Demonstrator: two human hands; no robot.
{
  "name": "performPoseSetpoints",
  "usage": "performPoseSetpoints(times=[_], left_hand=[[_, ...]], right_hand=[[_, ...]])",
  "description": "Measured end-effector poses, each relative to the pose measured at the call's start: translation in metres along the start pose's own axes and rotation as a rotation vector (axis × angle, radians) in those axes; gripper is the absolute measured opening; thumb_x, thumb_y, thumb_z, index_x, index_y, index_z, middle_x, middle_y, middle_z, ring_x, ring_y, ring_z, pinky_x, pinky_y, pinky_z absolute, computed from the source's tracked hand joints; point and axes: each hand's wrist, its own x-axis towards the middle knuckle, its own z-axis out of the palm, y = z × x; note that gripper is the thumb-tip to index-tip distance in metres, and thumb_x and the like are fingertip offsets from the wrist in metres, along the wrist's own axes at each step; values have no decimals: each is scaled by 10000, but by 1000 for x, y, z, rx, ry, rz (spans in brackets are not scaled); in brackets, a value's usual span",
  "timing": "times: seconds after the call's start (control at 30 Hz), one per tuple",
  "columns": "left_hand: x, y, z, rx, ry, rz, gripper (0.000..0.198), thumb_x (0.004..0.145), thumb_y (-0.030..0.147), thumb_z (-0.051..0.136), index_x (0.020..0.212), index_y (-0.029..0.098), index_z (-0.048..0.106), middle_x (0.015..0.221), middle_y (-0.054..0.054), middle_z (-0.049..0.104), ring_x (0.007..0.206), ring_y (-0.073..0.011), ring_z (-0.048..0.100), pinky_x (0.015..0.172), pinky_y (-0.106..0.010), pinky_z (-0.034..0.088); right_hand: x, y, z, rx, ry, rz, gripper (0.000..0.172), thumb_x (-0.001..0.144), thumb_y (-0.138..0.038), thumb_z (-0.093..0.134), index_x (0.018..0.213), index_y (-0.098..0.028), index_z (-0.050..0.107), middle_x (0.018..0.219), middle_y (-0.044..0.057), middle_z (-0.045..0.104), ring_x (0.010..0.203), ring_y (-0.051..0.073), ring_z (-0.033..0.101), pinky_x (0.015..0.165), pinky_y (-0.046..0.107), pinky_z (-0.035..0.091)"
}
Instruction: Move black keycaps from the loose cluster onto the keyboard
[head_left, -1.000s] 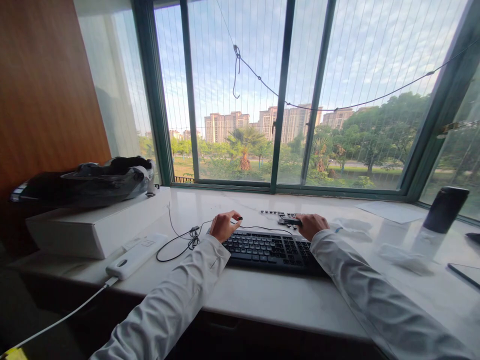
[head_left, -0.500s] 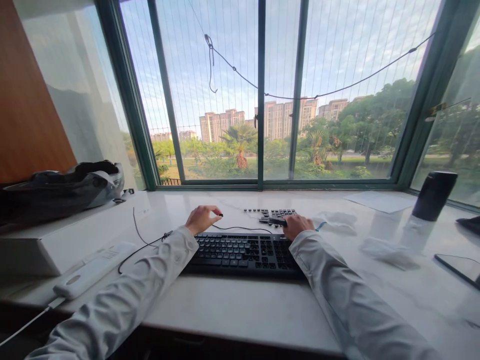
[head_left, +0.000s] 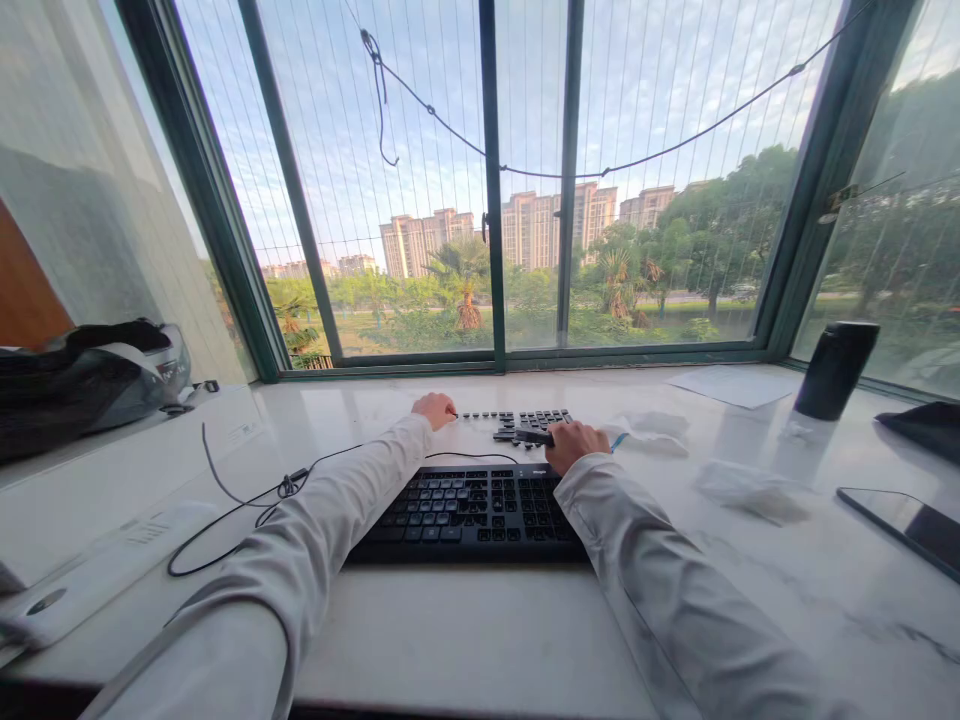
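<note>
A black keyboard (head_left: 480, 515) lies across the counter in front of me, with bare key positions among its keys. Beyond it, several loose black keycaps (head_left: 547, 418) are laid out in rows. My left hand (head_left: 433, 408) is at the left end of the far row, its fingers pinched on a small black keycap (head_left: 454, 413). My right hand (head_left: 576, 445) is closed around a dark, slim tool (head_left: 534, 437), which points left over the nearer keycaps. A blue end (head_left: 618, 441) shows on the other side of that hand. The tool's exact kind is unclear.
Crumpled clear plastic (head_left: 750, 490), a phone (head_left: 904, 525), white paper (head_left: 724, 385) and a black cylinder (head_left: 836, 370) are to the right. On the left are a black cable (head_left: 289, 485), a white power strip (head_left: 112, 570) and a dark bag (head_left: 82, 385). Windows (head_left: 420, 250) stand behind.
My left hand has moved forward, from above the keyboard's back edge to the end of the keycap row, with the keycap. My right hand still grips the tool. The view has shifted right.
</note>
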Motion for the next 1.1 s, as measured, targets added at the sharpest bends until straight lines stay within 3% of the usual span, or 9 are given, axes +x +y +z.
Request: performPoseSetpoints(times=[0.4, 0.77, 0.93, 1.1], left_hand=[[12, -4, 11, 10, -23, 11, 187, 724, 348, 617, 884, 291, 694, 929, 0, 700, 886, -185, 610, 793, -269, 440], [3, -1, -5, 8, -4, -19, 223, 708, 325, 650, 925, 278, 665, 879, 14, 705, 851, -163, 613, 757, -239, 439], [-22, -3, -33, 8, 25, 17, 223, 726, 372, 630, 930, 290, 665, 888, 26, 703, 846, -165, 610, 752, -240, 431], [-77, -16, -65, -35, 59, 87, 223, 750, 445, 590, 880, 297, 694, 873, 25, 702, 857, -173, 598, 754, -236, 424]], right_hand=[[1, -3, 2, 3, 6, -31, 246, 754, -298, 487, 909, -210, 658, 926, 120, 657, 869, 263, 601, 731, 383, 421], [0, -2, 1, -8, 5, -29, 269, 747, -276, 466, 926, -223, 660, 941, 117, 656, 870, 272, 606, 711, 384, 426], [-2, -2, -1, -18, 12, -12, 269, 760, -282, 465, 936, -233, 663, 947, 110, 659, 881, 263, 605, 734, 380, 420], [-5, -1, -3, -33, 34, 12, 266, 794, -309, 457, 941, -231, 664, 935, 108, 662, 877, 251, 608, 749, 366, 420]])
